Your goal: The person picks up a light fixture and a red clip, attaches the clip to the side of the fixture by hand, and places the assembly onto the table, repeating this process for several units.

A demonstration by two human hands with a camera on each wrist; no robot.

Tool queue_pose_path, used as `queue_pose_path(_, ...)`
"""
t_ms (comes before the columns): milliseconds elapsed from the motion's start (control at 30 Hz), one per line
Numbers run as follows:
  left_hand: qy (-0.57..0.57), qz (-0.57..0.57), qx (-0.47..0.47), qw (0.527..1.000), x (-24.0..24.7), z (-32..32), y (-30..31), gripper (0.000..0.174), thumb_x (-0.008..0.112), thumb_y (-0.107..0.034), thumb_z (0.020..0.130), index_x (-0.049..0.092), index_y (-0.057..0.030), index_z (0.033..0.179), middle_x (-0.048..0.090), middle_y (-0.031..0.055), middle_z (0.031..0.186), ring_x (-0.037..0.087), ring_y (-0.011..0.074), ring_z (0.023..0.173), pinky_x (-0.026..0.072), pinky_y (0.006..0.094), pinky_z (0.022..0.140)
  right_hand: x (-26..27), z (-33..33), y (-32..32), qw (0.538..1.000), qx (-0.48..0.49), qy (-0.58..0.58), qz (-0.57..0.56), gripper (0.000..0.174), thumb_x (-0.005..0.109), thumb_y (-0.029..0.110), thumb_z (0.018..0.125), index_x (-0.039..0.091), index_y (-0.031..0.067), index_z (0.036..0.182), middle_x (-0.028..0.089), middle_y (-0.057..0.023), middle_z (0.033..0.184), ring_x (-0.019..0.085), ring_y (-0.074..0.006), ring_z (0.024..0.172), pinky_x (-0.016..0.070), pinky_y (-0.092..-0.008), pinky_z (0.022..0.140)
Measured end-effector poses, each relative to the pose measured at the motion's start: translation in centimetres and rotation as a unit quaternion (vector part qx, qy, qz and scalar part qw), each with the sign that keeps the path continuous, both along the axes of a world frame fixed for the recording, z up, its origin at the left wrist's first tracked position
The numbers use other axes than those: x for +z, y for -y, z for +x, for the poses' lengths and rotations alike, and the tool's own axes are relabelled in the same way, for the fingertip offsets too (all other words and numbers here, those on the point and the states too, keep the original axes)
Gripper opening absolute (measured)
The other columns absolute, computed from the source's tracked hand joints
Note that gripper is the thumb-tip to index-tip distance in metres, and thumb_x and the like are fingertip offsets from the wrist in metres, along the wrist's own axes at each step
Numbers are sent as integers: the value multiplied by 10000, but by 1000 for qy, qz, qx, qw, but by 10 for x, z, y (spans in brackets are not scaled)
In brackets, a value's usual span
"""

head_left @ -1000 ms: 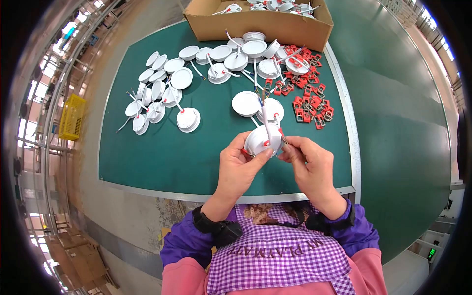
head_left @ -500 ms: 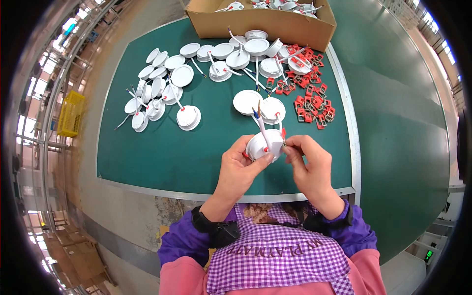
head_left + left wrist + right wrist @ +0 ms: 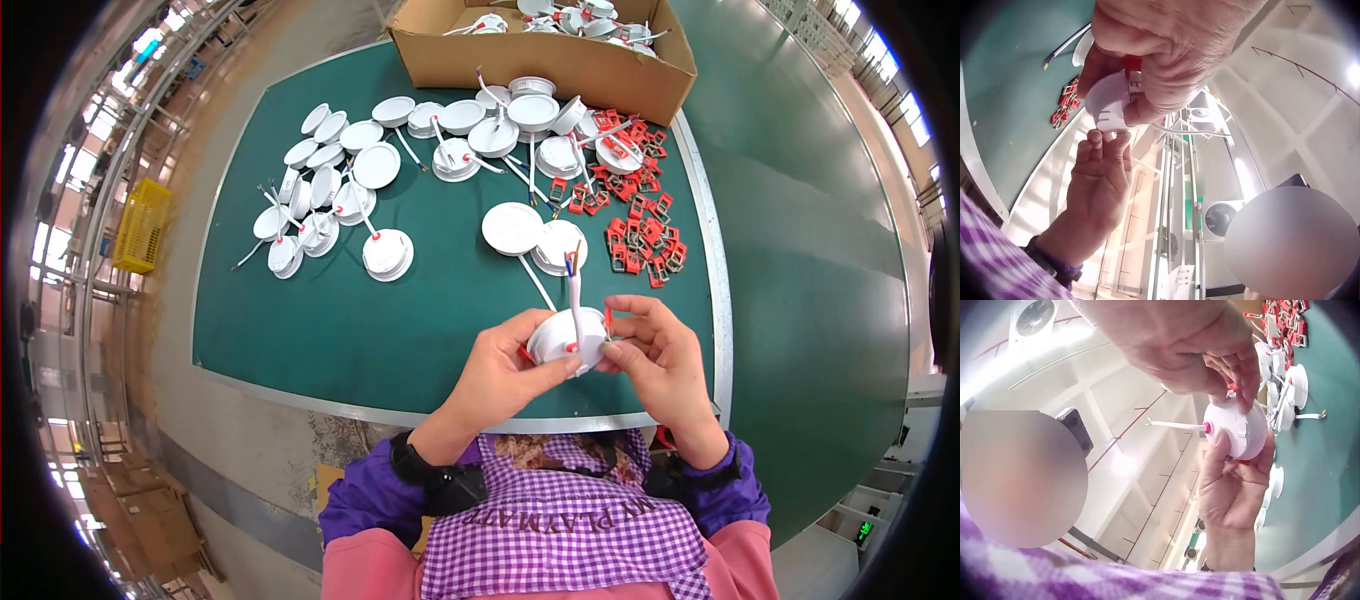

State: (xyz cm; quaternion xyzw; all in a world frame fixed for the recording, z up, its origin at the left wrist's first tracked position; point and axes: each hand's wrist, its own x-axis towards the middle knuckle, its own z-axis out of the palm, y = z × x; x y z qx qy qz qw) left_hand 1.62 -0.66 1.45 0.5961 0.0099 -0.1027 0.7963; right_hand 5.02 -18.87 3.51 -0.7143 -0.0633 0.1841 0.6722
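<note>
My left hand (image 3: 500, 370) grips a white round downlight (image 3: 555, 342) by its side, the thumb on its back face. A white cable (image 3: 575, 305) rises from a red collar there, ending in bare brown and blue wires. One red spring clip (image 3: 525, 354) sits at the left side, beside the left fingers. On the opposite side, my right hand (image 3: 660, 360) pinches another red spring clip (image 3: 609, 320) against the housing, between thumb and fingertips. In the right wrist view, both hands surround the downlight (image 3: 1241, 428), whose cable (image 3: 1175, 425) sticks out sideways.
Two downlights (image 3: 512, 229) lie just beyond my hands. More downlights (image 3: 385, 255) spread over the left and back of the green table (image 3: 300, 330). Red spring clips (image 3: 645, 240) are heaped at right. A cardboard box (image 3: 540, 62) of downlights stands at the back.
The downlight and both hands have come slightly closer to my body and to the right. My right fingers have spread around the right clip, which stands more upright. The whole head view has shifted a little.
</note>
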Motion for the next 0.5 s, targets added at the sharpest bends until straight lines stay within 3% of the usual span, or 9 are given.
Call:
queue_pose_path(167,-51,-32,-16,998,-2,12,2,311,665,-43,801,562,14,1089,608,22,904,571,70,812,482,230,710,-1,12,9,997,16,-70,16,373,580,-22,835,467,-27,1191,641,-134,932,629,-125,722,508,-234,611)
queue_pose_path(233,-103,-54,-67,991,-3,25,2,334,655,-3,791,552,19,1108,622,60,984,596,106,872,494,255,779,-6,14,17,998,5,-64,17,376,588,4,840,467,-27,1195,642,-128,932,629,-127,710,503,-232,600)
queue_pose_path(333,-79,33,-27,996,15,63,-5,363,653,-9,789,538,7,1133,619,63,1008,613,135,885,524,274,752,-19,21,36,999,-34,-41,5,388,594,51,852,461,-27,1208,642,-115,936,626,-131,682,495,-227,581)
queue_pose_path(367,-69,-14,22,997,26,81,-5,377,656,-23,794,529,5,1148,617,71,1012,620,132,834,523,252,662,-24,22,41,998,-64,-28,-7,396,593,73,859,455,-28,1216,640,-108,941,624,-133,667,491,-224,574)
queue_pose_path(433,63,-70,28,995,47,131,-18,385,638,-151,844,489,-23,1175,596,49,1042,591,131,908,495,278,782,-35,25,46,995,-93,-23,-30,374,586,83,866,473,-7,1210,633,-91,940,617,-125,651,481,-220,566)
queue_pose_path(500,269,-143,-39,952,80,184,-30,431,631,-302,856,485,-50,1174,545,33,1136,490,114,1085,374,297,934,-43,28,45,989,-124,5,-78,318,585,75,865,518,11,1170,624,-71,932,603,-115,637,473,-219,561)
